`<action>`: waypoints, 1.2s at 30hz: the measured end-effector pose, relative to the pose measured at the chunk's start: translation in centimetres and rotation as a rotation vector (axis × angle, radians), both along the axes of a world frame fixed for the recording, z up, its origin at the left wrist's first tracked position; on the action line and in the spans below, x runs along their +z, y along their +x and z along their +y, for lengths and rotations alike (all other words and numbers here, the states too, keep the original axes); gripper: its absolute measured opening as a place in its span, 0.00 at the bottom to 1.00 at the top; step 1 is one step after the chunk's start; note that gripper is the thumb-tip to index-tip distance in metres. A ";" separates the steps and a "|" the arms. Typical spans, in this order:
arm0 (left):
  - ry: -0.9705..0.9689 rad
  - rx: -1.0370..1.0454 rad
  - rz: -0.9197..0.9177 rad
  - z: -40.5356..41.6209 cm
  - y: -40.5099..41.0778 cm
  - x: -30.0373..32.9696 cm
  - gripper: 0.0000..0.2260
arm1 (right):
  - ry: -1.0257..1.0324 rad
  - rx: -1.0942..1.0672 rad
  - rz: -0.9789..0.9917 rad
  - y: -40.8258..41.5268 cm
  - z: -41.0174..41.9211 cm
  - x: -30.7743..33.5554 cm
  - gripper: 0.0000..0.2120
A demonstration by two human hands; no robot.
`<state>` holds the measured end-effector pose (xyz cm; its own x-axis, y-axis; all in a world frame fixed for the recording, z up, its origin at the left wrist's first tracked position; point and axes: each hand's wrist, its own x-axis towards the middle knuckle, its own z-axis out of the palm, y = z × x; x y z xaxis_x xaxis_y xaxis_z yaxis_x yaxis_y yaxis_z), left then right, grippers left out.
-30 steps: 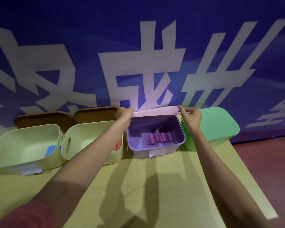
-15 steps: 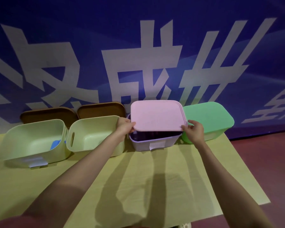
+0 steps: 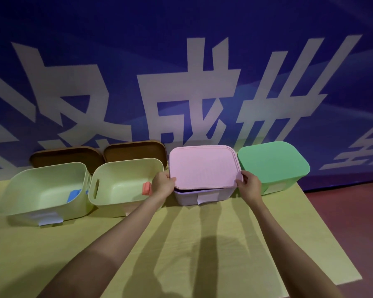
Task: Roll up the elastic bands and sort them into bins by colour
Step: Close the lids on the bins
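A pink lid (image 3: 202,166) lies on top of the lilac bin (image 3: 205,195), its front edge raised a little above the rim. My left hand (image 3: 163,184) grips the lid's front left corner. At the front right corner, my right hand (image 3: 249,184) holds it too. The bin's contents are hidden under the lid. A blue band (image 3: 73,195) lies in the far-left pale green bin (image 3: 43,190). In the second pale green bin (image 3: 125,186), a rolled red band (image 3: 146,188) rests against the right wall.
A green bin with a green lid (image 3: 274,162) stands at the right end of the row. Two brown lids (image 3: 136,150) lean behind the pale green bins. The yellow-green table (image 3: 181,244) ends at the right over a red floor.
The pink lid has come down from behind the lilac bin onto its top, covering the purple rolls. Both hands moved forward with it to the front corners.
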<state>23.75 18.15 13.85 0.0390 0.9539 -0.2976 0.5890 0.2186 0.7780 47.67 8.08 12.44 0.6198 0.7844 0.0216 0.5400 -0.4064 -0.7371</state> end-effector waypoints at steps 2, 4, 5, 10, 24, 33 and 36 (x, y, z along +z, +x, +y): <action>0.015 0.002 0.080 -0.2 0.3 -0.2 0.09 | -0.001 0.011 -0.019 -0.2 0.0 0.3 0.09; 0.048 -0.019 0.187 -0.6 0.7 -0.3 0.10 | -0.015 0.021 -0.048 -0.2 0.0 0.2 0.09; 0.075 -0.035 0.250 -0.8 0.8 -0.3 0.11 | -0.022 0.024 -0.061 -0.2 0.0 0.2 0.09; 0.180 -0.098 0.417 -1.8 1.1 0.3 0.08 | -0.040 0.054 -0.078 0.0 0.1 -0.2 0.07; 0.115 0.073 0.243 -2.8 1.0 -0.8 0.04 | -0.198 0.164 -0.208 0.3 0.6 -0.7 0.14; 0.218 -0.078 0.202 -3.0 0.1 -0.7 0.04 | -0.329 0.332 -0.527 -1.0 1.0 -1.4 0.22; 0.254 -0.176 0.305 -3.1 -0.2 -0.5 0.04 | -0.408 0.362 -0.654 -1.6 0.9 -1.1 0.26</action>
<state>23.53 15.04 13.31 0.1546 0.9849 -0.0776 0.8113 -0.0818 0.5789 46.08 9.00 11.38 0.2909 0.9559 -0.0398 0.9539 -0.2930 -0.0651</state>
